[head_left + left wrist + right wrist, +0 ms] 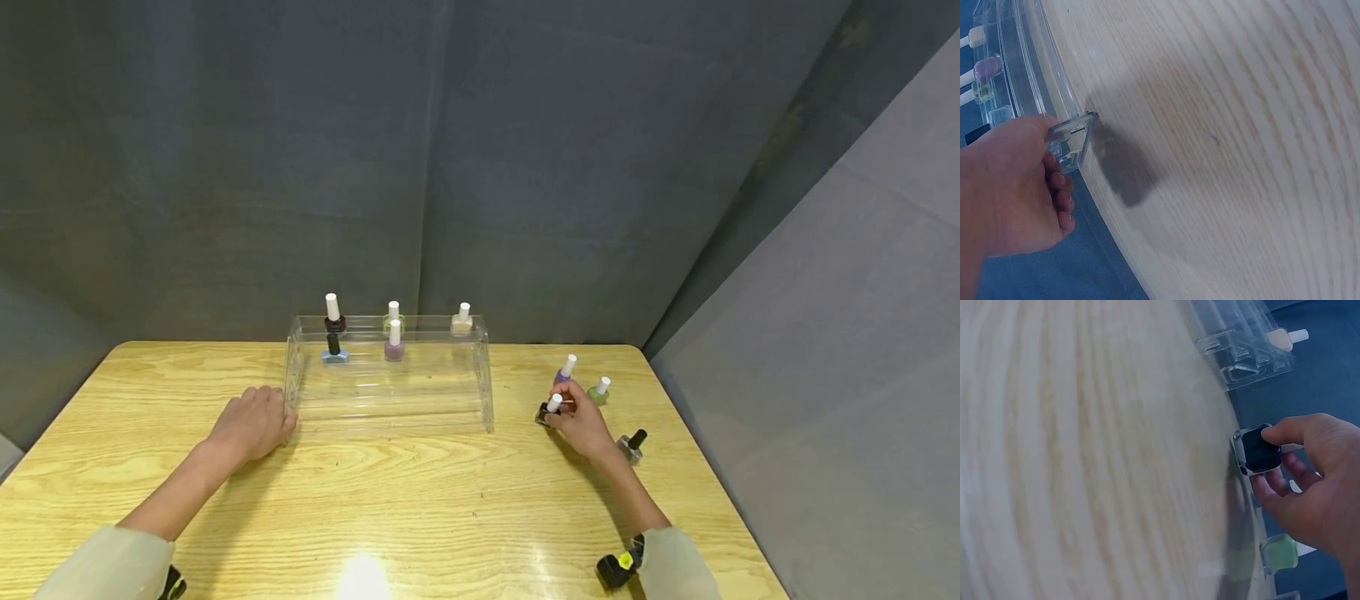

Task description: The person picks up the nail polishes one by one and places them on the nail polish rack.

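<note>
A clear tiered display rack (486,387) stands at the back of the table. My left hand (253,423) grips its left side; in the left wrist view the thumb lies along the rack's corner and the other fingers curl beside it. To the right of the rack, my right hand (585,429) pinches a dark nail polish bottle (1260,450) with a white cap between thumb and fingers. Close by stand a purple nail polish bottle (562,378) and a green one (597,396), both white-capped. A greyish bottle (628,451) with a black cap is near the right wrist.
The rack's top tier carries a dark bottle (335,324), a yellow-green bottle (401,322) and a cream bottle (461,325). One tier lower are a blue bottle (335,357) with a black cap and a lilac bottle (393,351). Dark cloth (525,167) hangs behind the table.
</note>
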Demonstrator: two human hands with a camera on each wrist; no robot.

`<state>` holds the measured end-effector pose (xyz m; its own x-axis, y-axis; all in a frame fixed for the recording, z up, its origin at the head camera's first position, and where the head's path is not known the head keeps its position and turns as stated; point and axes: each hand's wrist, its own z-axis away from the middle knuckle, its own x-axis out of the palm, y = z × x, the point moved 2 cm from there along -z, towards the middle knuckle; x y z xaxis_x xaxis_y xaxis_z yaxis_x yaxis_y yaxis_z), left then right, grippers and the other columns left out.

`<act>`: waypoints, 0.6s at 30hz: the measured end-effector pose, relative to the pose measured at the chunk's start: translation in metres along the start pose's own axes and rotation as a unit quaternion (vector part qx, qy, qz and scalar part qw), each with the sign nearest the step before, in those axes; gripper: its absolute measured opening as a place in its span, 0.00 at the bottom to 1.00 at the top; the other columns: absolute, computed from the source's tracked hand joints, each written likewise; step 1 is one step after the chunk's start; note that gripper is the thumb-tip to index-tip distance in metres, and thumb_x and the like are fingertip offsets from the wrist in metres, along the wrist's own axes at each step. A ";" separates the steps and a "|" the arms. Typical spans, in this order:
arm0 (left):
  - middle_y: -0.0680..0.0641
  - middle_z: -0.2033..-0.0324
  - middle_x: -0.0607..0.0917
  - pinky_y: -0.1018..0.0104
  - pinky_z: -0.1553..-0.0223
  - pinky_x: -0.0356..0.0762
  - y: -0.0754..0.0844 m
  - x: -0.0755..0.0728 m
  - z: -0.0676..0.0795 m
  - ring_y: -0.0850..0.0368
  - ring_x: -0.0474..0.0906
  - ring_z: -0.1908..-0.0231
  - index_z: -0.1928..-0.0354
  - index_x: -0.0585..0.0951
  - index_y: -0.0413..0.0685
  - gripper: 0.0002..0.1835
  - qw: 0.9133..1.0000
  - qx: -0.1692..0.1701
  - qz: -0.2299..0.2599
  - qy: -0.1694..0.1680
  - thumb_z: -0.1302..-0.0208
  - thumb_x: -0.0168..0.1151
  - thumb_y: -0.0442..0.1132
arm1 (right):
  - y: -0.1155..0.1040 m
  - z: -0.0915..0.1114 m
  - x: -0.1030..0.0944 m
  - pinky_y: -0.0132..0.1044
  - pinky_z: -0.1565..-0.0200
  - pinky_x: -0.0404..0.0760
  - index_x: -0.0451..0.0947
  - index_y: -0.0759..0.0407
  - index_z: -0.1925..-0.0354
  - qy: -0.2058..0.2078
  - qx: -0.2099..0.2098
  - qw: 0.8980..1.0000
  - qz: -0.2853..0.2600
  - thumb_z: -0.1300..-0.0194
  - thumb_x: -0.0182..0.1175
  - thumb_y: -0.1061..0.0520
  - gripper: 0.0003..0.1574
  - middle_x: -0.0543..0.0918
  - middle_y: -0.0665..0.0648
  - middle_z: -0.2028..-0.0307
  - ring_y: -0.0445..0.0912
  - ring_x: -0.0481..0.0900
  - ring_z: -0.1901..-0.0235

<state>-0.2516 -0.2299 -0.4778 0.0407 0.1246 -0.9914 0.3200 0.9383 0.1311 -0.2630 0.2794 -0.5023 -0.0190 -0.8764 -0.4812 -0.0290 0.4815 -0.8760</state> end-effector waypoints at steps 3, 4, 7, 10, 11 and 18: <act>0.34 0.59 0.77 0.41 0.57 0.72 0.000 -0.002 0.000 0.37 0.73 0.58 0.49 0.73 0.22 0.24 1.000 -0.002 0.003 -0.002 0.27 0.54 0.44 | -0.005 -0.003 0.000 0.48 0.48 0.73 0.69 0.65 0.45 -0.002 -0.005 1.000 -0.019 0.37 0.63 0.69 0.23 0.76 0.64 0.46 0.58 0.73 0.47; 0.35 0.61 0.77 0.41 0.57 0.72 0.000 -0.002 0.000 0.37 0.73 0.59 0.50 0.73 0.23 0.23 1.000 -0.002 0.002 -0.004 0.27 0.54 0.44 | -0.008 -0.003 0.000 0.48 0.47 0.73 0.69 0.66 0.44 -0.004 -0.009 1.000 -0.025 0.37 0.64 0.70 0.24 0.77 0.64 0.47 0.58 0.73 0.46; 0.37 0.62 0.77 0.42 0.58 0.72 0.000 -0.002 -0.001 0.39 0.72 0.60 0.52 0.73 0.24 0.22 1.000 -0.004 0.003 -0.005 0.26 0.54 0.44 | -0.025 0.000 -0.002 0.48 0.48 0.74 0.68 0.68 0.45 -0.020 -0.027 0.999 -0.042 0.37 0.64 0.71 0.24 0.78 0.65 0.50 0.58 0.74 0.46; 0.36 0.62 0.77 0.43 0.59 0.72 0.000 -0.001 -0.001 0.40 0.72 0.61 0.52 0.74 0.24 0.22 1.000 -0.004 0.002 -0.001 0.27 0.54 0.44 | -0.040 0.001 -0.003 0.47 0.49 0.75 0.68 0.69 0.45 -0.033 -0.037 0.997 -0.052 0.37 0.63 0.71 0.24 0.78 0.65 0.52 0.59 0.74 0.47; 0.36 0.62 0.78 0.43 0.59 0.72 -0.001 0.000 -0.001 0.40 0.73 0.60 0.51 0.74 0.24 0.22 1.000 -0.003 0.002 0.001 0.27 0.54 0.44 | -0.043 0.001 -0.002 0.47 0.49 0.75 0.68 0.68 0.45 -0.034 -0.041 0.997 -0.052 0.37 0.64 0.71 0.24 0.78 0.64 0.52 0.59 0.74 0.47; 0.35 0.61 0.78 0.42 0.59 0.73 -0.001 0.001 -0.001 0.39 0.73 0.60 0.50 0.73 0.23 0.23 1.000 0.000 -0.003 0.005 0.27 0.54 0.44 | -0.054 -0.011 0.003 0.50 0.44 0.72 0.68 0.65 0.42 -0.038 -0.080 0.995 -0.037 0.35 0.64 0.69 0.25 0.78 0.64 0.49 0.57 0.74 0.45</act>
<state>-0.2527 -0.2301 -0.4785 0.0288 0.1216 -0.9922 0.3204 0.9391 0.1244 -0.2724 0.2507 -0.4557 0.0647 -0.9044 -0.4218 -0.1859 0.4043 -0.8955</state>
